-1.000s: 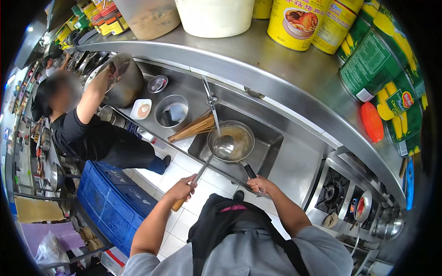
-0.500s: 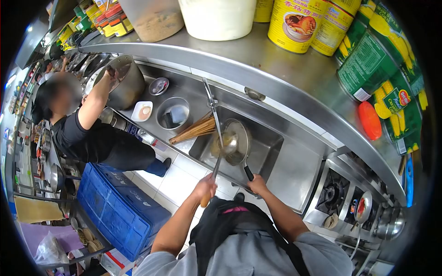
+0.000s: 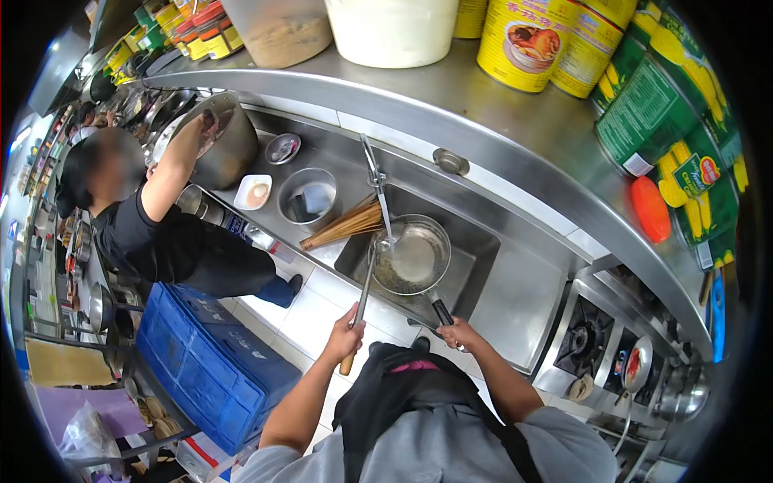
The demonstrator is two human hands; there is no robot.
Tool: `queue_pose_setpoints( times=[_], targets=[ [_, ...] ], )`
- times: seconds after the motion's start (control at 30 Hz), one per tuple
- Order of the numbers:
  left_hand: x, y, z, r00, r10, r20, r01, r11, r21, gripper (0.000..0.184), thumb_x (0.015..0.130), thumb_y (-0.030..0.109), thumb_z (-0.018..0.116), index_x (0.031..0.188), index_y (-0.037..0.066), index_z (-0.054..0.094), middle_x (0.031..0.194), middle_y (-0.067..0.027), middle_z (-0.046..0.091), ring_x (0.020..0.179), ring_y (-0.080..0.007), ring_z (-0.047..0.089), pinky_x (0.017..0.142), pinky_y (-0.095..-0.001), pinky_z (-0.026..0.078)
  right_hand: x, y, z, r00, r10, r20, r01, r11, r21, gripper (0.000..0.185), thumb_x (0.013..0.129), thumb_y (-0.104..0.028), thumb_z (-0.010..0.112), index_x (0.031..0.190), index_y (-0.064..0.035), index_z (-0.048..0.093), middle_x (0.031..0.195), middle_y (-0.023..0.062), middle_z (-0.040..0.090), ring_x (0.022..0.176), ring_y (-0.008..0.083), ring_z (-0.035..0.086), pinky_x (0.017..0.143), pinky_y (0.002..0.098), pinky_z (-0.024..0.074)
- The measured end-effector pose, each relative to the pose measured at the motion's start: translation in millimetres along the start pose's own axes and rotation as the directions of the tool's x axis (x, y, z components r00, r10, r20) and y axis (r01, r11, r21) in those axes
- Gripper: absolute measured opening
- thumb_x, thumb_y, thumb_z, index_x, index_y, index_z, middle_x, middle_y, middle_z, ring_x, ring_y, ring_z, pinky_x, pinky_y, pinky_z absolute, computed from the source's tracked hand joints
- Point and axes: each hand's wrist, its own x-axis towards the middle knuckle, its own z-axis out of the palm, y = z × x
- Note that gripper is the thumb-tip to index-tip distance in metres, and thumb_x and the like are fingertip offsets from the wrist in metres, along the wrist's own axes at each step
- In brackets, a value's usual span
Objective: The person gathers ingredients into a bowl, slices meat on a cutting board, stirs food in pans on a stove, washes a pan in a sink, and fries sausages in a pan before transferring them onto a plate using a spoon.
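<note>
A round metal pan with a black handle sits over the sink, under the faucet. My right hand is closed round the end of its handle. Closed on the wooden-ended handle of a metal ladle is my left hand. The ladle's head is at the pan's left side, under the faucet's spout, and is hard to make out. Cloudy liquid shows in the pan. A bamboo brush lies against the sink's left edge, beside the pan.
On the counter left of the sink are a metal bowl, a white dish and a large pot. A co-worker reaches into that pot. A blue crate stands on the floor; a stove is at right.
The pan was tilted half a second ago and now sits flatter. The ladle has moved from the pan's middle to its left side, and my left hand has shifted slightly left.
</note>
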Motion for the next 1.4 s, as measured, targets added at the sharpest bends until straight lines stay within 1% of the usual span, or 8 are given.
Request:
queue_pose_setpoints(
  times=[0.2, 0.3, 0.47, 0.53, 0.67, 0.83, 1.07, 1.4],
  targets=[
    [19.0, 22.0, 21.1, 0.993, -0.044, 0.113, 0.085, 0.917, -0.389, 0.054, 0.101, 0.020, 0.043, 0.152, 0.016, 0.026, 0.073, -0.0022, 0.049, 0.045, -0.0101, 0.043, 0.039, -0.0240, 0.035, 4.8, -9.5, 14.3, 0.988, 0.027, 0.149, -0.039, 0.996, 0.078, 0.025, 0.083, -0.007, 0.070, 0.089, -0.0108, 0.045, 0.054, -0.0034, 0.041, 0.038, 0.0077, 0.038, 0.034, 0.0261, 0.0294],
    [9.0, 40.2, 27.1, 0.882, -0.112, 0.457, 0.432, 0.579, -0.692, 0.014, 0.104, 0.026, 0.041, 0.113, 0.018, 0.047, 0.069, 0.0000, 0.043, 0.043, -0.0043, 0.037, 0.038, -0.0196, 0.030, 7.5, -17.4, 12.6, 0.992, 0.008, 0.123, -0.005, 1.000, -0.029, 0.024, 0.082, -0.008, 0.070, 0.086, -0.0100, 0.046, 0.054, -0.0020, 0.043, 0.038, 0.0089, 0.040, 0.035, 0.0271, 0.0314],
    [-11.2, 26.1, 16.9, 0.716, -0.079, 0.694, 0.688, 0.254, -0.680, 0.023, 0.104, 0.026, 0.040, 0.127, 0.027, 0.042, 0.071, -0.0009, 0.047, 0.042, -0.0063, 0.036, 0.037, -0.0224, 0.033, 17.8, -26.1, -5.1, 0.986, -0.143, -0.087, 0.101, 0.923, -0.372, 0.019, 0.082, -0.010, 0.068, 0.086, -0.0069, 0.049, 0.054, 0.0021, 0.048, 0.038, 0.0112, 0.045, 0.035, 0.0289, 0.0351],
    [-33.9, 43.6, 13.4, 0.783, -0.142, 0.605, 0.589, 0.482, -0.649, 0.019, 0.103, 0.033, 0.044, 0.111, 0.017, 0.048, 0.068, 0.0006, 0.045, 0.041, -0.0055, 0.037, 0.036, -0.0211, 0.031, 8.6, -42.4, -1.7, 0.961, -0.217, -0.169, 0.125, 0.893, -0.433, 0.018, 0.083, -0.010, 0.067, 0.089, -0.0035, 0.051, 0.053, 0.0021, 0.047, 0.037, 0.0109, 0.044, 0.035, 0.0287, 0.0345],
    [-24.0, 26.4, -19.7, 0.942, -0.205, 0.265, 0.245, 0.962, -0.125, 0.054, 0.101, 0.022, 0.046, 0.152, 0.020, 0.028, 0.069, -0.0024, 0.050, 0.044, -0.0102, 0.044, 0.040, -0.0258, 0.041, 9.0, -47.4, -0.3, 0.934, -0.271, -0.233, 0.171, 0.911, -0.375, 0.017, 0.082, -0.008, 0.067, 0.091, -0.0013, 0.053, 0.053, 0.0028, 0.048, 0.035, 0.0120, 0.041, 0.033, 0.0290, 0.0315],
    [29.5, 23.1, -18.8, 1.000, 0.003, -0.029, 0.005, 0.961, 0.276, 0.063, 0.097, 0.021, 0.052, 0.154, 0.016, 0.026, 0.061, -0.0008, 0.047, 0.045, -0.0111, 0.046, 0.039, -0.0290, 0.041, 10.3, -45.2, 7.8, 0.997, -0.025, -0.074, 0.018, 0.995, -0.094, 0.019, 0.083, -0.008, 0.068, 0.083, -0.0072, 0.049, 0.052, -0.0019, 0.043, 0.036, 0.0092, 0.039, 0.034, 0.0272, 0.0293],
    [64.7, 15.0, 35.2, 0.835, -0.322, 0.446, 0.544, 0.607, -0.580, 0.023, 0.099, 0.022, 0.049, 0.120, 0.013, 0.047, 0.066, 0.0008, 0.044, 0.045, -0.0070, 0.039, 0.040, -0.0244, 0.036, 44.7, -37.8, 31.7, 0.956, 0.193, 0.223, -0.257, 0.916, 0.310, 0.031, 0.087, -0.007, 0.063, 0.069, -0.0141, 0.039, 0.054, -0.0052, 0.037, 0.038, 0.0056, 0.031, 0.035, 0.0242, 0.0228],
    [35.8, 52.9, -33.0, 0.973, -0.196, 0.121, 0.170, 0.966, 0.195, 0.061, 0.095, 0.026, 0.055, 0.151, 0.015, 0.034, 0.072, -0.0034, 0.054, 0.048, -0.0095, 0.048, 0.042, -0.0270, 0.043, 25.7, -43.6, 21.1, 0.978, 0.134, 0.162, -0.188, 0.902, 0.388, 0.033, 0.085, -0.004, 0.062, 0.068, -0.0153, 0.037, 0.053, -0.0064, 0.036, 0.039, 0.0052, 0.032, 0.036, 0.0242, 0.0245]
  ],
)
